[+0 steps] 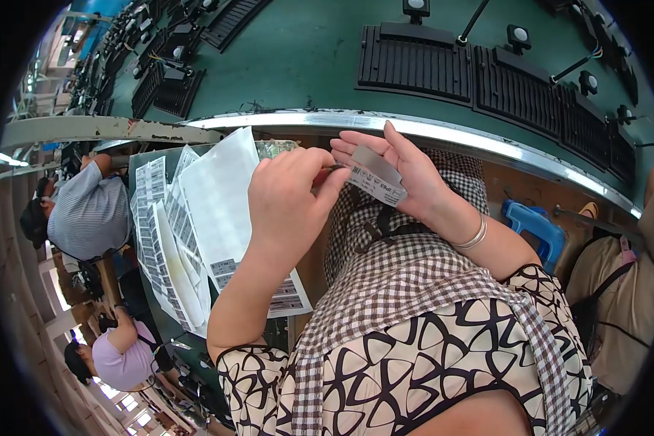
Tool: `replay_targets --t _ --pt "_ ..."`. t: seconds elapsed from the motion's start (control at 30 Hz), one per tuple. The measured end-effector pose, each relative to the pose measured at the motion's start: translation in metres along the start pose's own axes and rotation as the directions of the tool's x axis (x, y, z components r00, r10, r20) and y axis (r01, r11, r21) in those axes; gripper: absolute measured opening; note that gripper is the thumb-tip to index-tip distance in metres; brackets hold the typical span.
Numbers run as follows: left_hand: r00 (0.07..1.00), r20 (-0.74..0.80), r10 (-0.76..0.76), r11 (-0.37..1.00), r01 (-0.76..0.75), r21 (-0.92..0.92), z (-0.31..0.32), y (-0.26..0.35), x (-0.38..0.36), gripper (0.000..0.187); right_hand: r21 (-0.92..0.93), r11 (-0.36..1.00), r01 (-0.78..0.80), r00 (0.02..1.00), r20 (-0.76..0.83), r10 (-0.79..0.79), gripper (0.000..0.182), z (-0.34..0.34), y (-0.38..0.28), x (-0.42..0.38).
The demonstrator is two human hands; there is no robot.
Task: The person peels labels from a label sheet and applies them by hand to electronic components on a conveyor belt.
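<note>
A small silver-grey label (376,179) with dark printing, "IP65" among it, lies across the palm and fingers of my right hand (423,174). That hand is turned palm up, its fingers stretched out and its thumb apart. Thumb and forefinger of my left hand (291,192) are closed in a pinch at the label's left edge; the exact contact is partly hidden by the fingertips. Left of my left hand, white sheets (221,189) and strips of printed labels (155,211) lie overlapping on a side table.
Ahead runs a green workbench (298,69) with a metal front edge (327,120). Black ribbed floodlights (414,65) with sensors and cables line its right side; more black units (174,91) lie left. A blue plastic stool (538,232) stands at right. Co-workers (94,211) sit at left.
</note>
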State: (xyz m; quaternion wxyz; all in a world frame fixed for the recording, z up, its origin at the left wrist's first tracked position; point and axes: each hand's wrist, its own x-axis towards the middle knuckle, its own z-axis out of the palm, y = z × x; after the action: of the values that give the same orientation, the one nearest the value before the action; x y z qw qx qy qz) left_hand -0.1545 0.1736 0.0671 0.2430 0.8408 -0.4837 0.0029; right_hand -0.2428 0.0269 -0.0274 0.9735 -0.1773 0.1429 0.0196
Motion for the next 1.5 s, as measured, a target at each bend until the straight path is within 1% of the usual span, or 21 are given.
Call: replay_targets --t 0.17,0.4,0.6,0.77,0.87,1.3,1.4,1.5 --pt "1.0 -0.007 -0.011 1.0 0.011 0.0 0.015 -0.012 0.001 0.018 -0.046 0.999 -0.014 0.999 0.03 0.016 0.065 -0.002 0.0 -0.002" --pt "0.999 0.019 -0.045 0.999 0.046 -0.021 0.022 -0.017 0.003 0.018 -0.058 0.998 -0.032 0.999 -0.007 0.032 0.064 0.001 -0.001 -0.003" --pt "1.0 0.006 -0.028 0.999 0.028 -0.043 0.027 -0.018 0.004 0.016 -0.072 0.997 -0.032 0.999 -0.034 0.03 0.064 0.007 -0.002 -0.006" --pt "0.997 0.046 -0.057 0.997 0.059 -0.041 0.031 -0.021 0.005 0.013 -0.075 0.996 -0.04 0.997 -0.073 0.035 0.065 0.011 -0.004 -0.007" --pt "0.996 0.051 -0.067 0.997 0.069 -0.04 0.031 -0.019 0.007 0.013 -0.087 0.995 -0.038 0.997 -0.068 0.032 0.065 0.011 -0.005 -0.008" --pt "0.997 0.034 -0.07 0.997 0.071 -0.034 0.036 -0.019 0.007 0.015 -0.012 0.999 -0.047 0.999 -0.012 0.047 0.066 0.005 -0.001 -0.007" --pt "0.999 0.013 -0.03 1.0 0.03 0.001 0.038 -0.02 0.008 0.016 -0.008 0.999 -0.046 0.999 -0.009 0.046 0.066 0.002 0.0 -0.007" --pt "0.999 0.022 -0.038 0.999 0.038 -0.011 0.041 -0.021 0.008 0.016 0.004 0.998 -0.055 0.998 -0.015 0.055 0.066 0.001 0.0 -0.006"
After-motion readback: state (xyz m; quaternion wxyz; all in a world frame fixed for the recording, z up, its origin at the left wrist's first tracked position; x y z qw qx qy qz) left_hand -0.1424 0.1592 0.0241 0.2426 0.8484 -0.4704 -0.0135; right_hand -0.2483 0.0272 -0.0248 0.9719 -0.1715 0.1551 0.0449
